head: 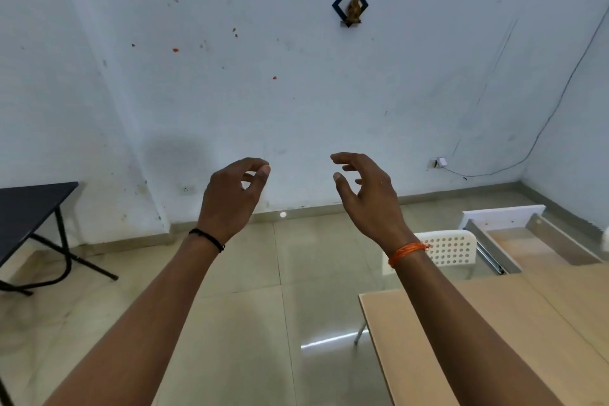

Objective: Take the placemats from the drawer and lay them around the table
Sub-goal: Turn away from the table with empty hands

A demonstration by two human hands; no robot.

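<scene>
My left hand (pixel 230 198) and my right hand (pixel 369 194) are raised in front of me before the white wall, fingers curled loosely and apart, holding nothing. A light wooden table (pixel 514 333) fills the lower right, below my right forearm. At the table's far end a drawer (pixel 540 241) with a white front stands pulled open; its wooden bottom shows bare. I see no placemats anywhere in view.
A white perforated chair (pixel 454 250) stands by the table's far left corner. A black folding table (pixel 29 208) is at the left against the wall. Glossy tiled floor (pixel 237 306) lies between them. Three framed ornaments (pixel 350 5) hang on the wall.
</scene>
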